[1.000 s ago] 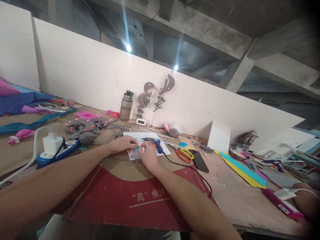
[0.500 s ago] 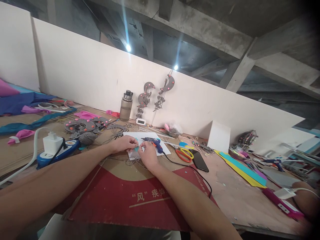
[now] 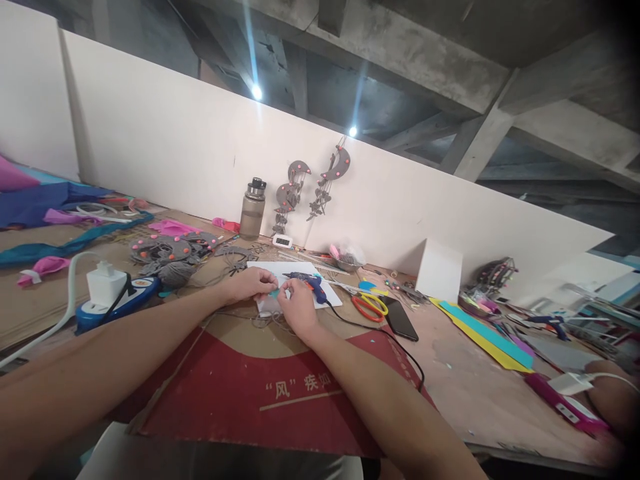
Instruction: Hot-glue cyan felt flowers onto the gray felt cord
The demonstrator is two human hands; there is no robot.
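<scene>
Over a white sheet (image 3: pixel 330 301), my left hand (image 3: pixel 251 284) and my right hand (image 3: pixel 298 308) almost meet, fingertips pinched. Between them shows a small teal piece (image 3: pixel 273 293), perhaps felt or paper. My left fingers grip its edge; what my right fingertips pinch is too small to make out. Loose grey yarn (image 3: pixel 270 321) trails under the hands onto the cardboard. Just behind my right hand lies a blue hot glue gun (image 3: pixel 316 288) on the sheet, its black cord running right.
Scissors (image 3: pixel 370 308) with red and yellow handles lie beside a black phone (image 3: pixel 400 320). A blue power strip (image 3: pixel 120 303) stands left. Grey crescent ornaments (image 3: pixel 337 165) hang on the white partition behind a bottle (image 3: pixel 253 210). Another person's arm (image 3: pixel 613 387) shows far right.
Both hands stay in nearly the same place, with only a slight shift of the fingers around the teal piece. The view has tilted very slightly.
</scene>
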